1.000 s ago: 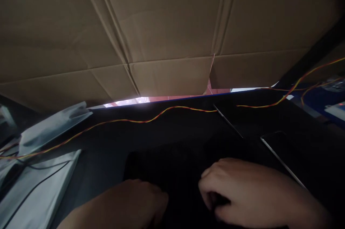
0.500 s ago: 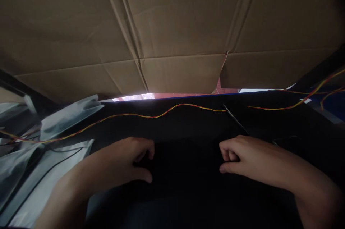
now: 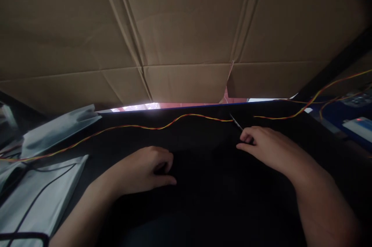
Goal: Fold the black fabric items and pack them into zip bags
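Note:
My left hand (image 3: 151, 169) is over the black surface (image 3: 192, 208), its fingers curled and the thumb held apart, with nothing visible between them. My right hand (image 3: 261, 144) is farther forward, fingers bent and thumb close beneath them. Its fingertips are at the near end of a thin, dark thing with a pale, shiny edge (image 3: 236, 121), too dark to name. Whatever lies within the right fingers is hidden. A twisted red-and-yellow wire (image 3: 162, 127) runs across behind both hands, and its line breaks beside that dark thing.
Cardboard (image 3: 186, 30) stands upright behind the surface. A clear plastic bag (image 3: 62, 126) and a pale flat packet (image 3: 43, 196) with a black cable over it lie at the left. A white and blue device (image 3: 360, 127) is at the right edge.
My right hand has moved forward to the thin dark thing's edge, its thumb and fingers closer together. My left hand has shifted slightly right. The view has turned a little to the right.

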Available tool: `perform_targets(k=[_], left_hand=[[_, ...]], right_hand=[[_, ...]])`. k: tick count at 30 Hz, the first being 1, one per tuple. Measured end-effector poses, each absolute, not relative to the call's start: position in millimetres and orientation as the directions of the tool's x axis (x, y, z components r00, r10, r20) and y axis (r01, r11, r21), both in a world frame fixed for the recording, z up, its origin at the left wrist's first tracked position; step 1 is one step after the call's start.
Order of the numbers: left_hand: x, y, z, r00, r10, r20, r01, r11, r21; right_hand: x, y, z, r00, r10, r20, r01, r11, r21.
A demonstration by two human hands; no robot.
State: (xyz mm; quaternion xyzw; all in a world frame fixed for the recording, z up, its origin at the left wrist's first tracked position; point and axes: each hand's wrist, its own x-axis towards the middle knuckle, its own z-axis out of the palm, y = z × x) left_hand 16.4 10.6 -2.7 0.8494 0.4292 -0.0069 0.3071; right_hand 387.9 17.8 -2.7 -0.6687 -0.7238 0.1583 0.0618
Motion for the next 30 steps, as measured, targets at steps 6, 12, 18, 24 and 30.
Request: perform_targets(k=[6,12,18,24,30], left_hand=[[23,2,9,0.677,0.731,-0.086,0.665,-0.557,0.499],[48,-9,2,0.778,0.611,-0.145,0.600,-0.654,0.462],[37,-5,7,0.763,0.644,-0.051,0.573,-0.638,0.515],[44,-9,5,0.758,0.648,-0.075,0.599,-0.646,0.474],[51,-12,-5,0.792,0.610,-0.040,0.549,-0.682,0.482]], right_hand=[[367,8,21,-0.357,0.930,-0.090,0.829,0.271,-0.489],[365,-4,27,-0.534,0.710,-0.459,0.797,0.242,-0.553],[367,7,22,-0.368,0.880,-0.299,0.812,0.148,-0.564],[355,0,27,-0.440,0.839,-0.322,0.818,0.226,-0.529],[334,-15,23,-0.537,0.764,-0.357,0.756,0.249,-0.605]])
